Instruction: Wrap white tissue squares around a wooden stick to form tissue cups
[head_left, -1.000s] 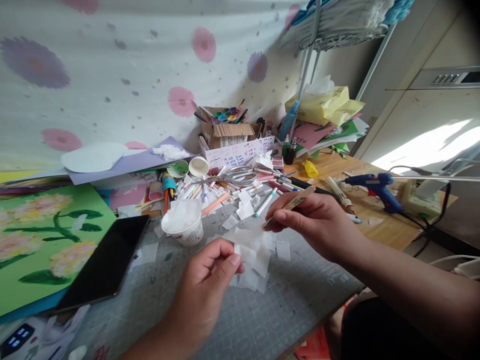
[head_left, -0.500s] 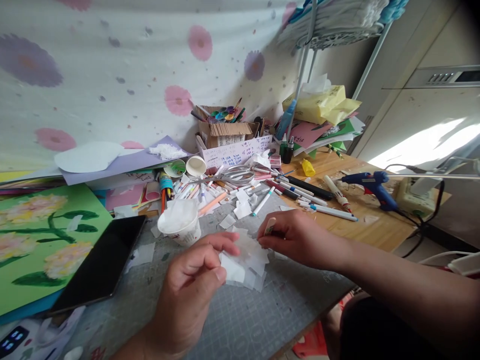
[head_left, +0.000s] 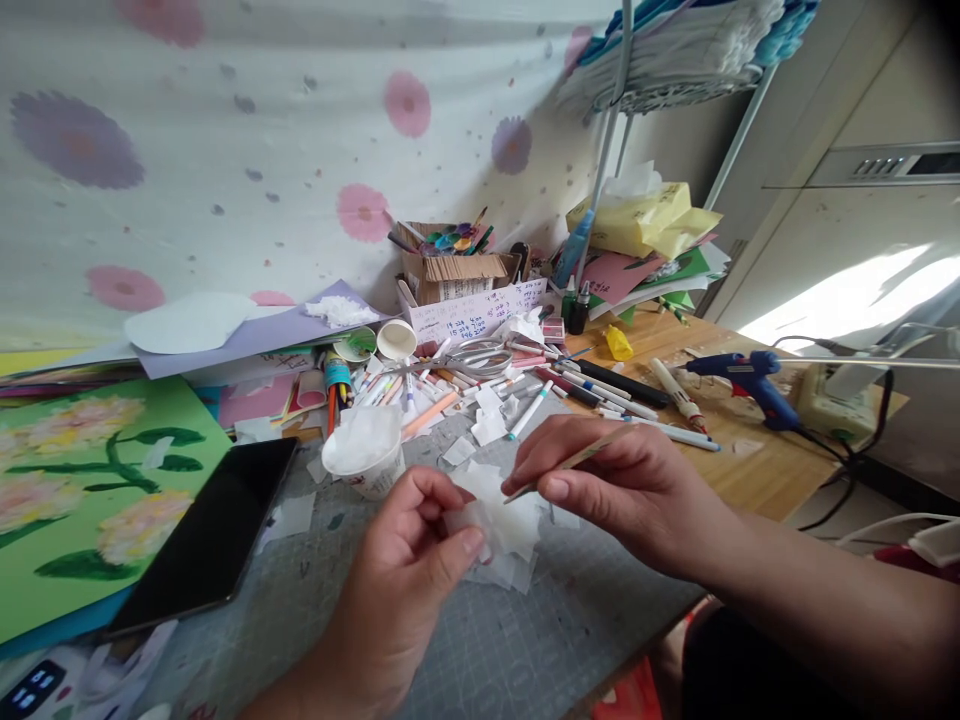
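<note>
Between the thumb and fingers of my left hand [head_left: 416, 570] is a small piece of thin white paper [head_left: 469, 518]. My right hand [head_left: 600, 480] pinches a slim, light-brown stick [head_left: 577, 458], which looks wooden. The stick slants down to the left, and its tip is at or just above the white papers; contact I cannot tell. Several thin white paper squares [head_left: 517, 570] lie in a loose pile on the grey cutting mat [head_left: 480, 660] beneath both hands. Just beyond my left hand stands a white paper cup [head_left: 367, 465] with white paper in it.
Markers and pencils [head_left: 450, 385] lie heaped behind the hands with scissors [head_left: 480, 357]. A blue glue gun [head_left: 750, 380] rests at the right. On the left are a dark tablet [head_left: 210, 530] and a green flower picture [head_left: 112, 470]. A cardboard box [head_left: 461, 275] stands at the back.
My left thumb and fingers have closed on a piece of white paper. My right hand has turned, and the stick now points toward the paper. The view has shifted slightly.
</note>
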